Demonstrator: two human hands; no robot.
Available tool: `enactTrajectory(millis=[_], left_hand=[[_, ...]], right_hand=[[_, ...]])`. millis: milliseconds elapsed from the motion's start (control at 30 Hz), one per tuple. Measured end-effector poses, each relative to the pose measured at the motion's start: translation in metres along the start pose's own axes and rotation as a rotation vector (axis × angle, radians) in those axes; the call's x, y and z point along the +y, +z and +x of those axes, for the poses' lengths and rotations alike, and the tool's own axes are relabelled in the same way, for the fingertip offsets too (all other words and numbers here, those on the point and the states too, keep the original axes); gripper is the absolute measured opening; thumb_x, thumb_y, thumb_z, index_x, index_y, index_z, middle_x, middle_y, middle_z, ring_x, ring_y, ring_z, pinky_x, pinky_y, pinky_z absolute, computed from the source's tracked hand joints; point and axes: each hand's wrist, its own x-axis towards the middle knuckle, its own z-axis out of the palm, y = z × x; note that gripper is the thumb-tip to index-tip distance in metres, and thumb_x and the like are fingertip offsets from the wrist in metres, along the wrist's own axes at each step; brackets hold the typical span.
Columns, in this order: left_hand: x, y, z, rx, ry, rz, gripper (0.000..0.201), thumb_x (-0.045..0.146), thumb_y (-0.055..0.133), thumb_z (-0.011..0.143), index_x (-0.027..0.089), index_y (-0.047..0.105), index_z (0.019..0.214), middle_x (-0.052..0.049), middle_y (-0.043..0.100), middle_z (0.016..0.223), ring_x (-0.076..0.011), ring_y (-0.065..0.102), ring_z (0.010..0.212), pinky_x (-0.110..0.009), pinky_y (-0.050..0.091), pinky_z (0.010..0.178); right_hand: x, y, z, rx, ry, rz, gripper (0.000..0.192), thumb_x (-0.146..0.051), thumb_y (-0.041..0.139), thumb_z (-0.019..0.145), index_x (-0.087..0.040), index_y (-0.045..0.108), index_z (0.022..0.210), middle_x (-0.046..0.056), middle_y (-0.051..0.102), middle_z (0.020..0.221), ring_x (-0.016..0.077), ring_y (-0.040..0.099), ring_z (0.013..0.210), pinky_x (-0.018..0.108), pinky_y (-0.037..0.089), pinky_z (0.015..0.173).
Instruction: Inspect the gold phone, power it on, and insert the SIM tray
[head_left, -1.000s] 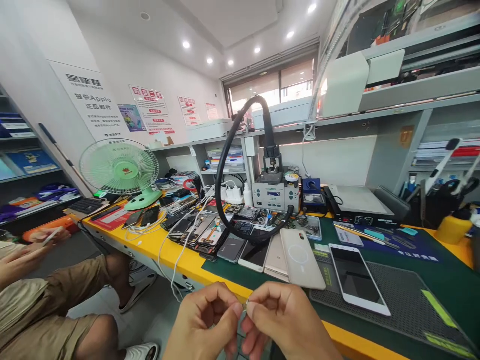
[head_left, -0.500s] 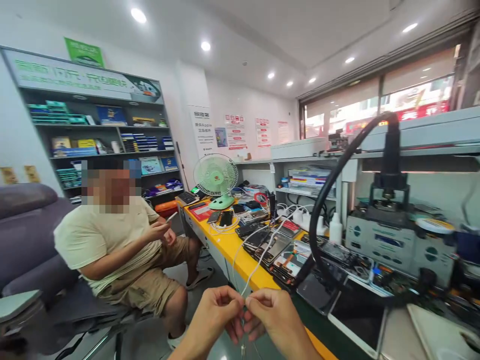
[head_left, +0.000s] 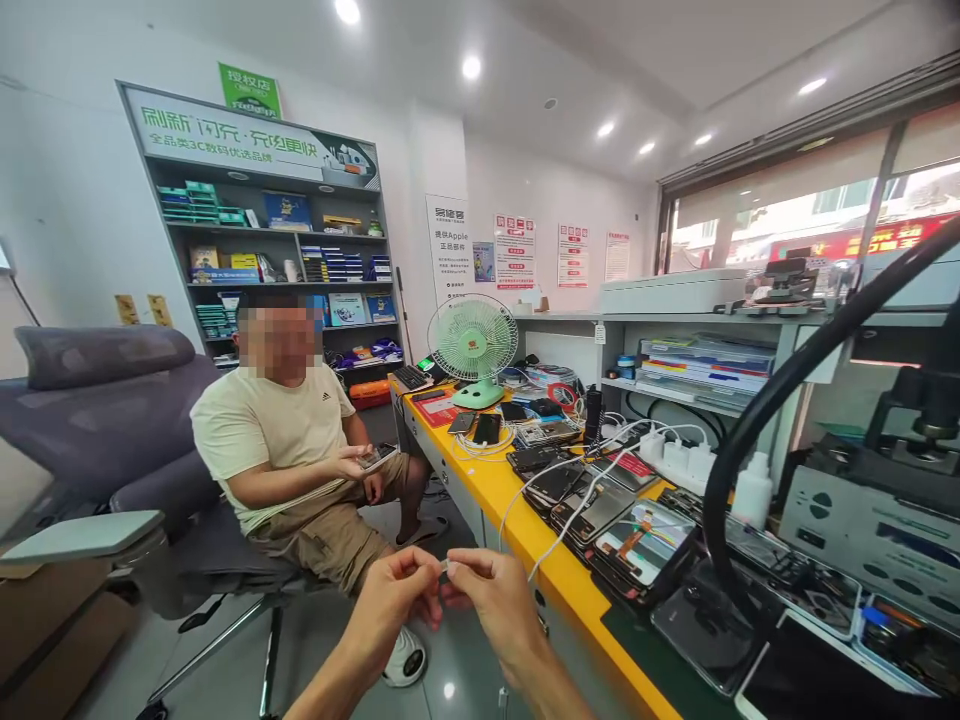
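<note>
My left hand [head_left: 401, 590] and my right hand [head_left: 487, 605] meet in front of me, low in the middle of the view. Thumbs and forefingers of both are closed in a pinch on a small pale piece [head_left: 444, 566], mostly covered by the fingertips, so I cannot tell its kind. Two white charging cables [head_left: 559, 535] droop from the desk and pass behind my right hand. Below that wrist a pale cable plug [head_left: 503, 697] hangs over the floor.
Right of my hands runs a yellow desk [head_left: 517, 515] with stacked phone parts [head_left: 589, 510], white chargers [head_left: 675, 455], a green fan [head_left: 472, 345] and a thick black flexible arm [head_left: 750, 420]. On the left a seated person [head_left: 289, 440] holds a phone [head_left: 379, 457] beside an office chair [head_left: 127, 400].
My view has turned left, and my hands sit slightly higher and further left in it. My pinching fingers have come away from the cable's visible line. The seated person's phone has tilted flatter.
</note>
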Motion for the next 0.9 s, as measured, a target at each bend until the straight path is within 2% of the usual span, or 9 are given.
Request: enactTrajectory(millis=[133,233,333,400,433,567,633,767,900], left_hand=[[-0.007,0.006,-0.007,0.018,0.016,-0.016,0.048,0.055,0.084,0.068,0.013,0.06,0.074,-0.005,0.063,0.051,-0.0124,0.054,0.042,-0.019,0.042,0.043],[-0.007,0.0,-0.007,0.038,0.005,-0.08,0.046,0.047,0.089,0.066,0.01,0.063,0.076,-0.004,0.062,0.052,-0.0118,0.053,0.041,-0.018,0.042,0.042],[0.004,-0.022,0.004,0.116,-0.069,-0.235,0.046,0.046,0.082,0.076,0.007,0.067,0.096,-0.01,0.071,0.079,-0.0169,0.064,0.054,-0.022,0.048,0.044],[0.016,-0.042,0.02,0.198,-0.165,-0.364,0.049,0.052,0.061,0.092,0.005,0.064,0.107,-0.017,0.07,0.104,-0.0209,0.07,0.071,-0.028,0.057,0.054],[0.021,-0.052,0.031,0.243,-0.208,-0.419,0.049,0.05,0.052,0.098,0.004,0.062,0.107,-0.019,0.068,0.109,-0.0217,0.071,0.081,-0.03,0.06,0.061],[0.033,-0.072,0.07,0.376,-0.292,-0.548,0.031,0.037,0.054,0.103,0.009,0.061,0.112,-0.01,0.067,0.106,-0.0167,0.068,0.086,-0.027,0.06,0.069],[0.032,-0.071,0.081,0.41,-0.283,-0.585,0.024,0.031,0.058,0.101,0.011,0.061,0.114,-0.007,0.066,0.104,-0.0154,0.067,0.084,-0.027,0.06,0.068],[0.023,-0.067,0.084,0.42,-0.263,-0.629,0.021,0.025,0.06,0.1,0.011,0.062,0.116,-0.007,0.067,0.104,-0.0154,0.068,0.084,-0.027,0.061,0.069],[0.016,-0.065,0.074,0.39,-0.249,-0.641,0.016,0.018,0.057,0.101,0.01,0.062,0.114,-0.006,0.068,0.102,-0.0149,0.069,0.083,-0.025,0.062,0.068]], right_hand=[[0.0,0.004,-0.002,0.004,-0.029,0.022,0.053,-0.051,0.085,0.06,-0.007,0.076,0.088,0.01,0.074,0.075,0.0253,0.072,0.071,0.033,0.06,0.068],[0.001,0.005,0.0,0.034,-0.071,0.022,0.048,-0.051,0.085,0.062,-0.008,0.076,0.083,0.011,0.074,0.075,0.0245,0.071,0.07,0.031,0.059,0.065],[0.0,0.002,0.003,0.072,-0.105,0.016,0.052,-0.054,0.085,0.064,-0.007,0.075,0.086,0.011,0.073,0.074,0.0241,0.071,0.068,0.032,0.06,0.064],[-0.001,0.0,0.004,0.09,-0.12,0.01,0.055,-0.055,0.084,0.067,-0.006,0.074,0.09,0.011,0.073,0.076,0.0243,0.072,0.068,0.033,0.062,0.064],[-0.002,-0.002,0.003,0.095,-0.128,0.003,0.055,-0.055,0.083,0.069,-0.005,0.074,0.092,0.012,0.073,0.078,0.0244,0.072,0.069,0.033,0.062,0.065],[-0.005,-0.007,-0.002,0.114,-0.191,-0.075,0.052,-0.052,0.075,0.08,-0.004,0.073,0.099,0.014,0.073,0.081,0.0259,0.073,0.071,0.036,0.064,0.066],[-0.007,-0.009,-0.008,0.14,-0.274,-0.154,0.047,-0.05,0.069,0.086,-0.005,0.074,0.101,0.016,0.073,0.084,0.0265,0.073,0.074,0.038,0.063,0.069],[-0.011,-0.014,-0.019,0.155,-0.562,-0.347,0.032,-0.041,0.063,0.091,-0.017,0.078,0.103,0.014,0.073,0.099,0.0285,0.07,0.093,0.042,0.055,0.09],[-0.01,-0.021,-0.021,0.15,-0.715,-0.46,0.03,-0.032,0.055,0.095,-0.021,0.077,0.112,0.014,0.073,0.099,0.0294,0.068,0.094,0.044,0.052,0.091]])
